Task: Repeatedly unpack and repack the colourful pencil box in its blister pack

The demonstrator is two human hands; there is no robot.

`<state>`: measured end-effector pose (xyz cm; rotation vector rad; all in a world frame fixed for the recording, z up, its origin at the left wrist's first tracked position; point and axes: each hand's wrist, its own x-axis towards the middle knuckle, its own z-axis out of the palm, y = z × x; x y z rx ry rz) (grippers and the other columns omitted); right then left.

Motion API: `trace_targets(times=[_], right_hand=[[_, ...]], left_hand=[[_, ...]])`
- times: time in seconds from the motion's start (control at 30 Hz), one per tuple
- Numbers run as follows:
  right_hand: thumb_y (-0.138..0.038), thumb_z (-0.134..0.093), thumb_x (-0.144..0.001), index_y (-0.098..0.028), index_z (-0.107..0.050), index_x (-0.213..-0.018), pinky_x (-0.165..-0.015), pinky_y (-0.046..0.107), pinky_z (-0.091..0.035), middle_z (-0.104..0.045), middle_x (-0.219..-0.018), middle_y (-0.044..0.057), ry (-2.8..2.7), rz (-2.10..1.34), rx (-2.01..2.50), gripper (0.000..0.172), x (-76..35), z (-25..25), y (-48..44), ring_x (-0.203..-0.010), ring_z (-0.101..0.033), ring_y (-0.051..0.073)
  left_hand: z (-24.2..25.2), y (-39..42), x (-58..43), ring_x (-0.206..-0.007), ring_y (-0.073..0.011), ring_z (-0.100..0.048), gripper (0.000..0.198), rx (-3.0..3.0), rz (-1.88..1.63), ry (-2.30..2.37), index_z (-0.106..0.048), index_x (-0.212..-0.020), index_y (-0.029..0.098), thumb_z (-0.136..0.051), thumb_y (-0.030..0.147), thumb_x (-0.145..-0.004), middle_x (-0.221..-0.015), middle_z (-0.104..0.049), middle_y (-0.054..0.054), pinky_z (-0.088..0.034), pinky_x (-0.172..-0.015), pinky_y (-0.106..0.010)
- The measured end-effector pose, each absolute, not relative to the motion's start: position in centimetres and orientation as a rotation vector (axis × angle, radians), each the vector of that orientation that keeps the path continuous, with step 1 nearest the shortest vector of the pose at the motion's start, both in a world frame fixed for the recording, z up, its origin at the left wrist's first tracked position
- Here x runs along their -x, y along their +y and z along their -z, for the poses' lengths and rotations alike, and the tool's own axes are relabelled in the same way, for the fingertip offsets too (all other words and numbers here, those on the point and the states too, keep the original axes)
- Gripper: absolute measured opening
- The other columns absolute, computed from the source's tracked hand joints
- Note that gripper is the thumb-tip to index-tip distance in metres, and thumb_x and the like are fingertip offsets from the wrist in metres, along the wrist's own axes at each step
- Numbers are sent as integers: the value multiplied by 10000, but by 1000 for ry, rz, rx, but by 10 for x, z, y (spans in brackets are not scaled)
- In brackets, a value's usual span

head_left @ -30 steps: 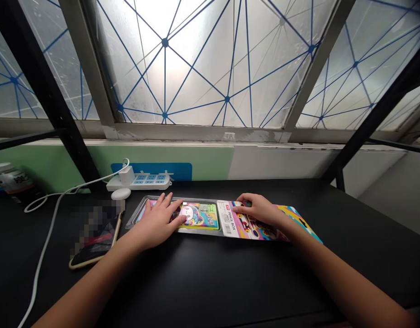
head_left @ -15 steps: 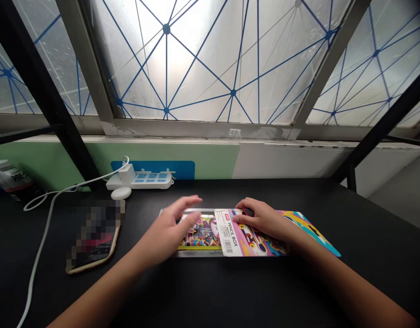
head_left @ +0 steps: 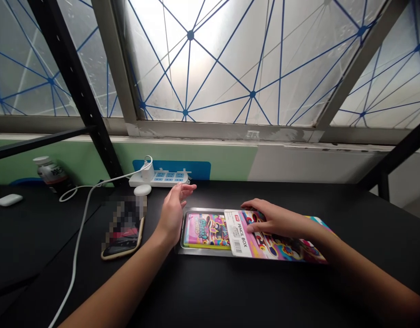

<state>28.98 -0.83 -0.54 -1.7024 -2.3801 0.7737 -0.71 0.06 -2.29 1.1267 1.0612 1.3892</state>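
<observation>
Closest to you, the black surface (head_left: 230, 291) runs up to a clear tray (head_left: 203, 252) lying flat. The pencil box (head_left: 196, 230) sits in its left part and passes under a printed card (head_left: 264, 248) covering the right. Expect the whole thing to be light: the tray looks like thin, slightly slippery plastic, and the card stiff but easily creased, so your best hold is on the tray's long rims. A white label (head_left: 237, 234) on the card reads "PENCIL BOX", with a barcode and a red logo too small to read. Your right hand (head_left: 277, 219) lies on the card, thumb on its face, fingers by the far edge; whether it grips or only rests, I cannot tell. Your left hand (head_left: 172, 214) is released, holding nothing, beside the tray's left end. Farther back, you cannot make out the writing on the bottle (head_left: 53, 174).
</observation>
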Motion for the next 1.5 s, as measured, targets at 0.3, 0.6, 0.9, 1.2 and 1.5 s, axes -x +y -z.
trace_targets(times=[0.3, 0.6, 0.9, 1.2, 1.5], right_hand=[[-727, -521, -849, -213, -680, -1108, -765, 392, -478, -680, -1102, 137, -2783, -387, 1447, 597, -174, -5, 14, -893, -661, 310], [-628, -546, -898, -215, -608, -1248, -943, 458, -445, -666, -1243, 121, -2513, -247, 1458, 545, -206, 7, -6, -1097, -621, 325], [-633, -551, -873, -235, -660, -1040, -735, 342, -510, -729, -1040, 73, -2195, -692, 1718, 445, -310, 28, -24, -894, -666, 274], [-485, -691, -851, -233, -583, -901, -660, 322, -476, -606, -829, 35, -2015, 126, 1281, 279, -299, 22, -38, -720, -574, 200], [-223, -605, -876, -245, -555, -1015, -536, 244, -440, -535, -870, 8, -2257, 263, 1204, 149, -288, 38, -49, -591, -537, 130]], left_hand=[[19, 3, 9, -1153, -267, -637, 435, -1010, -1393, 928, -622, -912, 206, -416, 589, -919, -1151, -742, -95, -370, -1070, -458], [14, 5, 19, -1151, -266, -617, 291, -1319, -1362, 1083, -619, -976, 207, -450, 442, -948, -1167, -711, -90, -387, -1047, -426], [31, -8, 9, -1081, -324, -596, 344, -2351, -553, 1418, -633, -1168, 251, -440, 443, -958, -1139, -696, -86, -449, -900, -443], [12, -16, 9, -942, -253, -575, 239, -2779, -1109, 1447, -615, -925, 204, -732, 402, -861, -963, -674, -49, -422, -985, -463], [17, -30, -4, -952, -277, -648, 238, -2931, -890, 1238, -577, -881, 180, -549, 401, -965, -1004, -702, -110, -509, -887, -438]])
